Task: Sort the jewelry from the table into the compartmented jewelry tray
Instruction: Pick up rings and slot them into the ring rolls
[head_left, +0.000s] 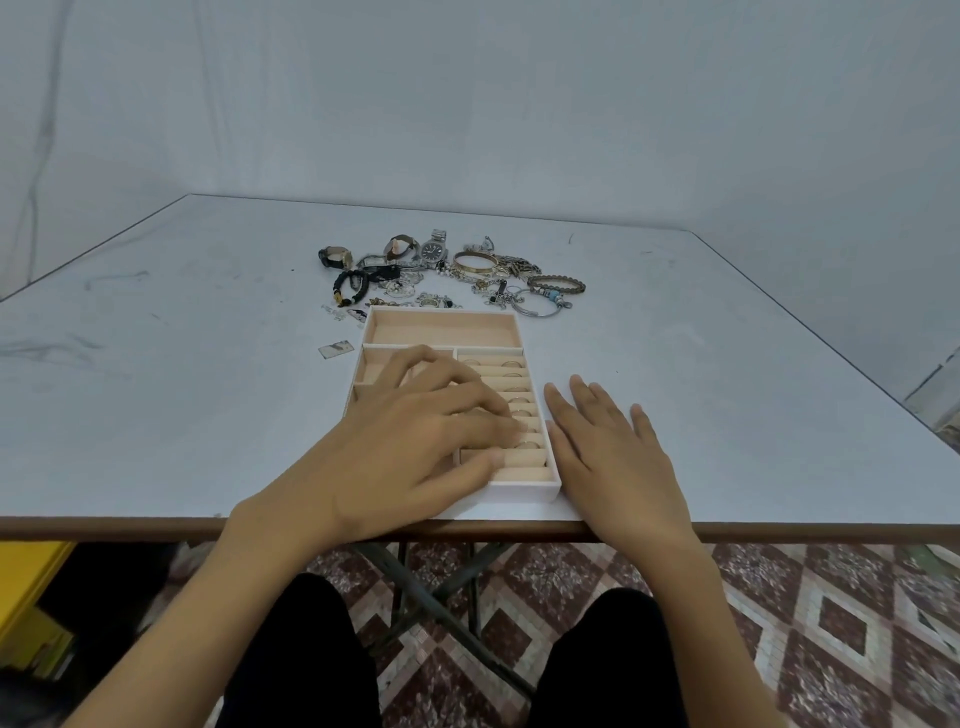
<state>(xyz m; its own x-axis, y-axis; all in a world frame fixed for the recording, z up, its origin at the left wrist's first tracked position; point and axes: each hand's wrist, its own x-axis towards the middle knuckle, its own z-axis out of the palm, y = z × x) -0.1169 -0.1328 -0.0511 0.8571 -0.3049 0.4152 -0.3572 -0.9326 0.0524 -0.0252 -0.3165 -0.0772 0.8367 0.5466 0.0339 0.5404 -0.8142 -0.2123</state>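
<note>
A white jewelry tray (441, 326) with peach lining sits near the table's front edge. Several rings (519, 400) stand in its ring rolls on the right side. My left hand (415, 441) lies over the tray, fingertips on the ring rolls near a ring (527, 445); whether it pinches anything is hidden. My right hand (613, 447) rests flat on the table, touching the tray's right wall. Beyond the tray lies a jewelry pile: watches (434, 252), a gold bangle (474, 261), a beaded bracelet (556, 284), a black bracelet (350, 288), chains.
The pale table (208, 364) stretches wide on both sides of the tray. A small flat packet (335, 349) lies left of the tray. Below the front edge are my knees, folding table legs and a tiled floor; a yellow box (26, 597) stands lower left.
</note>
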